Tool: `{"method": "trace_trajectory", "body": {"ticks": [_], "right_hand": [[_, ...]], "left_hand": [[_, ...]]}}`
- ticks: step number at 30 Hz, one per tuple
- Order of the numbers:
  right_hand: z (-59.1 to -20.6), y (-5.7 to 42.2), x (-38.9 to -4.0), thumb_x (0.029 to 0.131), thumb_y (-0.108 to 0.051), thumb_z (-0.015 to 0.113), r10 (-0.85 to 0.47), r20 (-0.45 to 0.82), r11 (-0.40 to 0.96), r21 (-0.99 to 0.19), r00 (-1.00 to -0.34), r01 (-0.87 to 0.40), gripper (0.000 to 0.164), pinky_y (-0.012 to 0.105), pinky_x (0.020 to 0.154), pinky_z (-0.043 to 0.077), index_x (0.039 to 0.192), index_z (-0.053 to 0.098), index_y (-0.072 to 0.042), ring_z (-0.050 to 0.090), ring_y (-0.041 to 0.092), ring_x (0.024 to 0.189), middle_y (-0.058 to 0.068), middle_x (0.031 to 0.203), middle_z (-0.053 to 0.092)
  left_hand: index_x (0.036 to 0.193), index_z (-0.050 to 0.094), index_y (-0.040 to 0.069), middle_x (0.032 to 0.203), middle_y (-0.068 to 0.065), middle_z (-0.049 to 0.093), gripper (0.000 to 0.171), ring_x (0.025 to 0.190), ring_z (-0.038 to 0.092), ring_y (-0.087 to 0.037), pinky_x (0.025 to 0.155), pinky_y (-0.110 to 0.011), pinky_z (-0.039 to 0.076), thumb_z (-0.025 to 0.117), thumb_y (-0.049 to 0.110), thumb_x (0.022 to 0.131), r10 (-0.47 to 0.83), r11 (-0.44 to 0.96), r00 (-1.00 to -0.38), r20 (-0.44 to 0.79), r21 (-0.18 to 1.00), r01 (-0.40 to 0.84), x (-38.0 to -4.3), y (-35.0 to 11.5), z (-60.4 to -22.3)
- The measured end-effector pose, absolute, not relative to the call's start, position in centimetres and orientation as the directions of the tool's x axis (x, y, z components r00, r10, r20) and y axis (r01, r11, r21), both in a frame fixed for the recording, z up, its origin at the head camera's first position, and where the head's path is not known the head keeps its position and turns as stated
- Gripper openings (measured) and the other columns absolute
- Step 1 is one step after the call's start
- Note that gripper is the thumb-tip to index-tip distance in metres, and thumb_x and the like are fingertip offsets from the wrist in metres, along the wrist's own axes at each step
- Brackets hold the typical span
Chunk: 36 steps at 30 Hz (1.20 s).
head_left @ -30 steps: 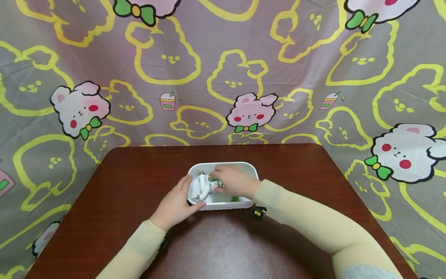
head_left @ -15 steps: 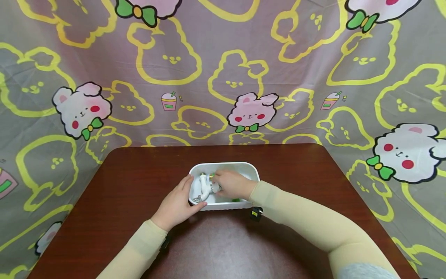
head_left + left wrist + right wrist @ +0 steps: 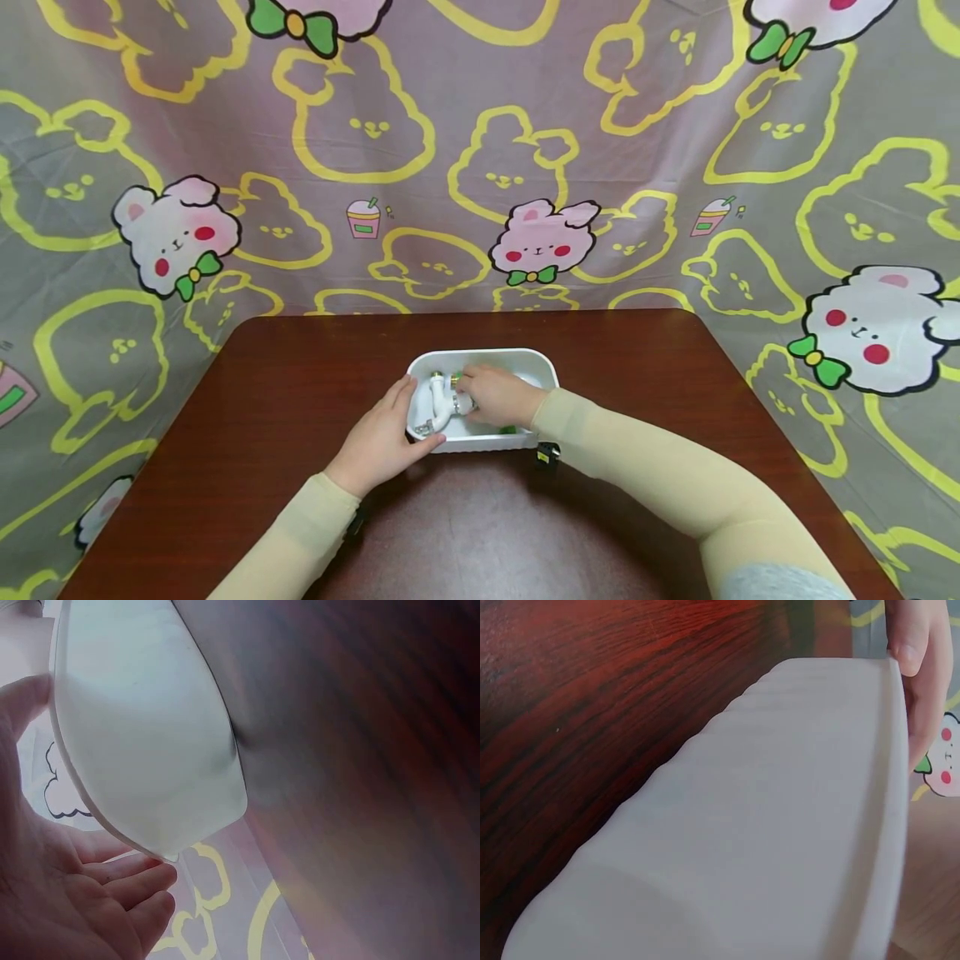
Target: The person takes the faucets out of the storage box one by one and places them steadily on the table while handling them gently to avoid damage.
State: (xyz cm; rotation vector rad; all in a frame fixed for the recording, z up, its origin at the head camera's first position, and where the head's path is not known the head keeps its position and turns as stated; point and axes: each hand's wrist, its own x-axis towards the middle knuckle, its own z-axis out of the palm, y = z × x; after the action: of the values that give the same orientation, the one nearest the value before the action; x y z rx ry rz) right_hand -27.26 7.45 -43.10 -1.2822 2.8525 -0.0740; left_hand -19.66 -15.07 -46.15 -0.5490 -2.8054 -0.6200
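My left hand holds the left end of a white plastic bin, with the thumb over the near rim and the fingers at the left end. In the left wrist view the fingers curl at the rim. Inside the bin lies a white branched faucet with metal ends. Reaching into the bin, my right hand has curled fingers round the faucet's right end; the palm hides part of it. A small green and brass piece shows by the fingertips. In the right wrist view the bin's wall covers the right hand's work.
The bin stands on a dark red-brown table. A green piece lies by the bin's near wall, under the right wrist. Behind and at both sides hangs a patterned curtain.
Over the second, my right hand has settled slightly lower in the bin, round the faucet's right end. Green seen under its fingers is now mostly hidden. The left hand has kept its place.
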Motion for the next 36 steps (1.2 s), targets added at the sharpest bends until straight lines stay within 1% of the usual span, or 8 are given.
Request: {"method": "trace_trajectory", "body": {"ticks": [4,10,16,26,31,36], "right_hand": [[-43.5,7.4,-27.6,0.089,-0.029,0.082,-0.745,-0.004,0.666,-0.044,-0.667,-0.745,0.039,0.035,0.095,0.053,0.121,0.072,-0.010,0.063,0.019,0.104,0.003,0.115,0.066],[-43.8,7.4,-27.8,0.088,-0.026,0.083,-0.751,0.008,0.659,-0.047,-0.660,-0.751,0.038,0.038,0.096,0.053,0.120,0.071,-0.009,0.065,0.021,0.104,0.005,0.115,0.068],[-44.3,7.3,-28.1,0.088,-0.028,0.083,-0.747,0.008,0.664,-0.042,-0.665,-0.747,0.037,0.038,0.095,0.054,0.118,0.071,-0.010,0.066,0.021,0.103,0.004,0.114,0.069],[-44.6,7.3,-28.5,0.089,-0.030,0.082,-0.746,0.004,0.664,-0.071,-0.666,-0.745,0.037,0.038,0.095,0.053,0.118,0.071,-0.011,0.066,0.020,0.102,0.004,0.113,0.069],[-44.7,7.3,-28.6,0.089,-0.029,0.082,-0.747,0.015,0.661,-0.097,-0.665,-0.744,0.036,0.037,0.095,0.054,0.117,0.071,-0.010,0.066,0.019,0.101,0.003,0.112,0.069],[-44.6,7.5,-28.6,0.090,-0.030,0.080,-0.743,0.014,0.663,-0.118,-0.669,-0.739,0.037,0.036,0.096,0.054,0.120,0.070,-0.010,0.066,0.019,0.102,0.003,0.115,0.069]], "left_hand": [[0.151,0.041,-0.009,0.157,-0.028,0.043,0.101,0.138,0.053,-0.042,0.106,-0.051,0.051,0.079,0.057,0.084,0.310,0.842,-0.905,0.290,0.358,0.403,-19.7,-15.1,-46.2],[0.151,0.042,-0.009,0.157,-0.028,0.043,0.101,0.138,0.053,-0.042,0.106,-0.051,0.050,0.079,0.057,0.084,0.310,0.839,-0.903,0.297,0.361,0.407,-19.7,-15.1,-46.2],[0.151,0.041,-0.009,0.157,-0.028,0.043,0.102,0.139,0.052,-0.042,0.107,-0.051,0.050,0.079,0.058,0.084,0.310,0.841,-0.906,0.289,0.361,0.404,-19.7,-15.1,-46.1],[0.151,0.041,-0.009,0.157,-0.029,0.042,0.102,0.139,0.052,-0.043,0.106,-0.051,0.050,0.079,0.057,0.084,0.310,0.838,-0.907,0.286,0.368,0.402,-19.7,-15.1,-46.1],[0.151,0.041,-0.009,0.157,-0.028,0.042,0.101,0.138,0.052,-0.043,0.106,-0.052,0.050,0.079,0.057,0.084,0.309,0.840,-0.909,0.279,0.367,0.399,-19.7,-15.1,-46.0],[0.151,0.041,-0.009,0.158,-0.028,0.042,0.101,0.138,0.052,-0.043,0.106,-0.052,0.050,0.078,0.057,0.085,0.312,0.840,-0.908,0.279,0.366,0.401,-19.7,-15.1,-46.1]]}}
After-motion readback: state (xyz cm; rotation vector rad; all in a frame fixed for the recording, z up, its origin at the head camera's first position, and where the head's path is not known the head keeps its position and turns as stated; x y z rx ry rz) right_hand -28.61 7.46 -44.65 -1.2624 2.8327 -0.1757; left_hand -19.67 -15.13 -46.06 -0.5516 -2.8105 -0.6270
